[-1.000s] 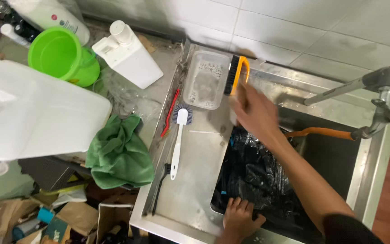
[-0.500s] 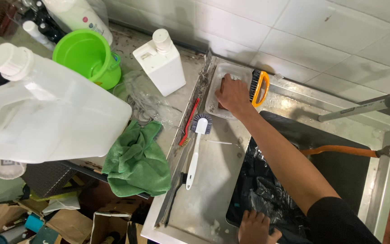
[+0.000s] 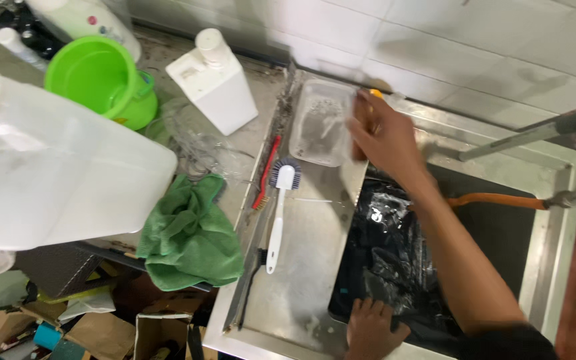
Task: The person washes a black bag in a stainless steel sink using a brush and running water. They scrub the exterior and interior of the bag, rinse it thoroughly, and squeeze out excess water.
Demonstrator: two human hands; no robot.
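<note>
Right hand (image 3: 385, 137) closes on an orange-handled brush (image 3: 361, 127) by the clear tray (image 3: 321, 123) at the sink's back edge; left hand (image 3: 371, 330), fingers spread, braces on its front rim.

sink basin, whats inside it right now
The sink basin holds a crumpled black plastic sheet or bag with the left hand resting on it. An orange hose crosses above. The forearm and plastic cover whatever lies below.

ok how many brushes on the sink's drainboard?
2 clearly: a white long-handled brush lying mid-drainboard, and a small red-handled brush along its left edge. The right hand covers something orange by the clear container, possibly a third.
</note>
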